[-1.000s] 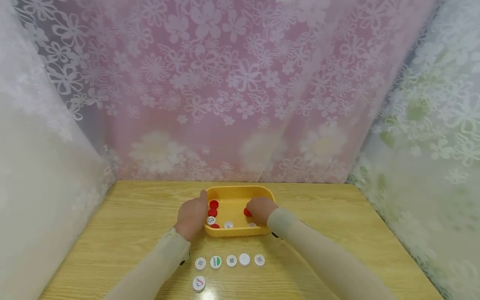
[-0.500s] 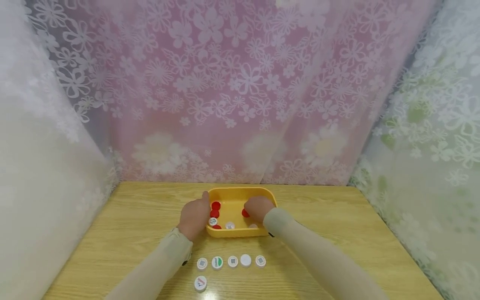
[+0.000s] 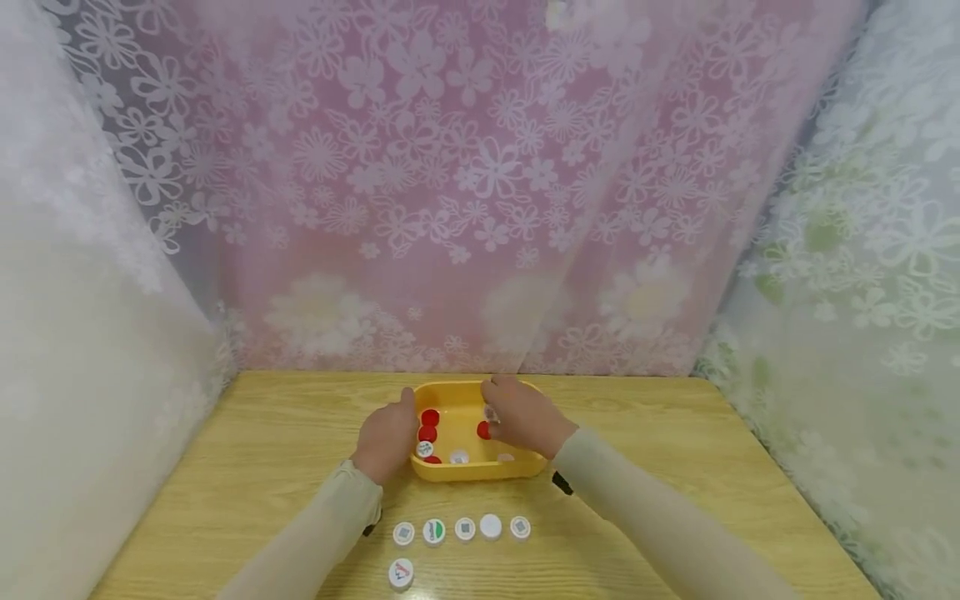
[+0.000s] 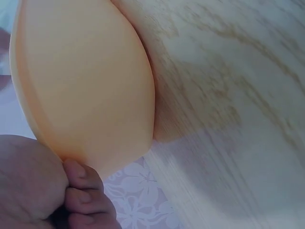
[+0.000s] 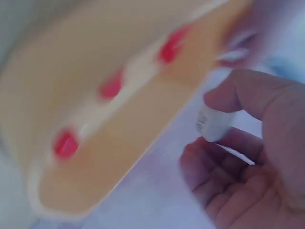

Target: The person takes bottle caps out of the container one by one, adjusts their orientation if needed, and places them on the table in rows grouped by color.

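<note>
A yellow plastic bin (image 3: 480, 472) sits on the table with red caps (image 3: 427, 434) and white bottle caps (image 3: 459, 457) inside. My left hand (image 3: 386, 439) grips its left rim, and the left wrist view shows the curled fingers (image 4: 88, 200) at the bin's edge. Over the right part of the bin, my right hand (image 3: 527, 414) pinches a white bottle cap (image 5: 217, 123) between thumb and fingers. One red cap (image 3: 483, 430) shows just beside that hand. The right wrist view is blurred around the bin.
In front of the bin, several white bottle caps (image 3: 465, 529) lie in a row on the wooden table (image 3: 637, 483). Another white cap (image 3: 401, 573) lies nearer, below the row's left end. Floral curtains (image 3: 465, 208) hang behind and at both sides.
My right hand was down inside the bin; now it has risen toward the far rim with a white bottle cap pinched in it. The left hand stays on the bin.
</note>
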Tool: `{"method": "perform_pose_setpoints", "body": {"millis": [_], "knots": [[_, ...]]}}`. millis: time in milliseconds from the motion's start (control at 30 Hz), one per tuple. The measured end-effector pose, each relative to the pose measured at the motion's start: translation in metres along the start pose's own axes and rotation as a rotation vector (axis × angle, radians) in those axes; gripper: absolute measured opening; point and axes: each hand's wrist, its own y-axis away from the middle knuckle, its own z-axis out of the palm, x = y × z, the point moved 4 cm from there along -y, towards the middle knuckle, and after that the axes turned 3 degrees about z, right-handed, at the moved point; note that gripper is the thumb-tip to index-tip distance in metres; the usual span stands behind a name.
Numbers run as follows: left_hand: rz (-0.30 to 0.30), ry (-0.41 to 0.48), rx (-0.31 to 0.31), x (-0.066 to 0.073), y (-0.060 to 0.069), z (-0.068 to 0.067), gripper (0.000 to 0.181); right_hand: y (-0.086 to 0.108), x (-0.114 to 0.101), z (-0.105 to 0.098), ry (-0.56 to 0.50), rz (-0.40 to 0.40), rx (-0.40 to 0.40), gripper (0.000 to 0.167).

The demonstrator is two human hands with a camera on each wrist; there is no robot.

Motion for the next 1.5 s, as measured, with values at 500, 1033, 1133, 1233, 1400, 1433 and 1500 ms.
{"method": "perform_pose_setpoints", "body": {"millis": [500,1033,1133,1233,1400,1433,1500], "knots": [[-0.022,-0.070,-0.025,-0.001,-0.001,-0.003,0.038,0.085,-0.099,0.040,-0.280,-0.260,-0.033,0.023],[-0.036,-0.052,-0.072,0.004,-0.004,0.002,0.045,0.096,-0.103,0.078,-0.279,-0.314,-0.175,0.016],[-0.034,-0.042,-0.075,0.005,-0.004,0.000,0.045,0.096,-0.104,0.078,-0.216,-0.358,-0.129,0.005],[-0.037,-0.039,-0.077,0.005,-0.004,-0.001,0.047,0.095,-0.106,0.077,-0.151,-0.408,-0.085,0.004],[-0.066,-0.045,-0.106,0.005,-0.003,-0.003,0.050,0.093,-0.111,0.076,-0.116,-0.441,-0.071,0.005],[-0.069,-0.049,-0.110,0.005,-0.003,-0.003,0.050,0.092,-0.111,0.076,-0.121,-0.428,-0.080,0.004],[-0.073,-0.052,-0.113,0.004,-0.003,-0.002,0.050,0.091,-0.112,0.076,-0.132,-0.379,-0.102,0.004]]}}
